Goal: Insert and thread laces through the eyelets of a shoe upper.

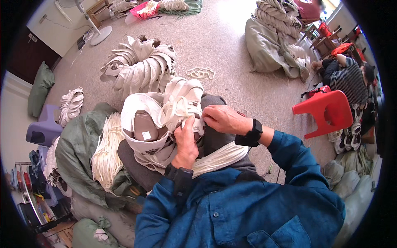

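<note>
On lap: one shoe upper (pixel 182 105) | two hands: left hand (pixel 186 142), right hand (pixel 223 119)

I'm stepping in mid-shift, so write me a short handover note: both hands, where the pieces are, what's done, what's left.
Left hand: gripping the white shoe upper with looped straps from below, on the lap.
Right hand: pinching the same upper at its right edge.
Nearby: bundle of white cords on the green sack to the left; white strips draped across the lap.
Done: apparently the pile of white uppers on the floor ahead.
Left: the upper in hand is unfinished; how many remain is unclear.
</note>
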Action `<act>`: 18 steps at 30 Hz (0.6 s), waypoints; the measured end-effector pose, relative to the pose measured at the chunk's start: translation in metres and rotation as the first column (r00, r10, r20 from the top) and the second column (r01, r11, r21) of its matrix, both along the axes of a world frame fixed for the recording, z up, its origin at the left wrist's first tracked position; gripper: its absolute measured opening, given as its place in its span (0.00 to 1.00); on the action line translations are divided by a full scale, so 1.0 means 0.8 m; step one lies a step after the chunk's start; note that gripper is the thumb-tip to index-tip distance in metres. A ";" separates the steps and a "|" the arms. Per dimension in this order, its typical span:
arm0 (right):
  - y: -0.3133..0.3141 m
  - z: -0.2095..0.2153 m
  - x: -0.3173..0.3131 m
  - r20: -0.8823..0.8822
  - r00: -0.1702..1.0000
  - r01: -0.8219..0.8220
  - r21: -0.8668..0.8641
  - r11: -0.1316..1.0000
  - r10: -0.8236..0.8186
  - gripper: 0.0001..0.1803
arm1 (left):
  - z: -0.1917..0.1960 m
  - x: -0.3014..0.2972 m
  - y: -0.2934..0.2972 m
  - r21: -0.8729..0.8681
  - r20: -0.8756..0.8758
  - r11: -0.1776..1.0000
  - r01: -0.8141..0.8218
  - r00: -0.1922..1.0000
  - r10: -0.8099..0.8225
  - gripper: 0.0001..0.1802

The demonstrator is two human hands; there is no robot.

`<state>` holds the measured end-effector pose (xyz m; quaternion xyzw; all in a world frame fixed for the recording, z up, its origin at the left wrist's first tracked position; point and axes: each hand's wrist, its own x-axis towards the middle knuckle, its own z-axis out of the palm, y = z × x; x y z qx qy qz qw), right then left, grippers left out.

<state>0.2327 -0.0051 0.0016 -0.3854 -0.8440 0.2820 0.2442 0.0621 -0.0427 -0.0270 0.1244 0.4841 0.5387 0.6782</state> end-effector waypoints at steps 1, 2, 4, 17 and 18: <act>-0.001 0.003 -0.004 -0.004 1.000 0.001 0.000 1.000 -0.001 0.08 | -0.003 -0.003 0.001 0.000 -0.004 1.000 0.001 1.000 -0.001 0.13; -0.001 0.006 -0.009 0.042 0.999 0.020 -0.016 1.000 -0.020 0.08 | -0.005 -0.006 0.002 -0.004 0.000 0.999 0.034 0.999 -0.034 0.14; 0.000 0.006 -0.013 0.086 0.996 0.042 -0.028 0.999 -0.040 0.08 | -0.008 -0.006 0.004 -0.006 0.001 0.998 0.070 0.998 -0.070 0.14; -0.039 -0.056 0.215 0.618 0.647 0.588 -0.033 0.808 -0.447 0.14 | -0.016 -0.013 -0.007 0.094 0.133 0.993 0.065 0.988 -0.078 0.09; -0.048 -0.068 0.257 0.822 0.425 0.651 0.012 0.759 -0.378 0.13 | -0.014 -0.013 -0.007 0.095 0.133 0.993 0.065 0.988 -0.078 0.10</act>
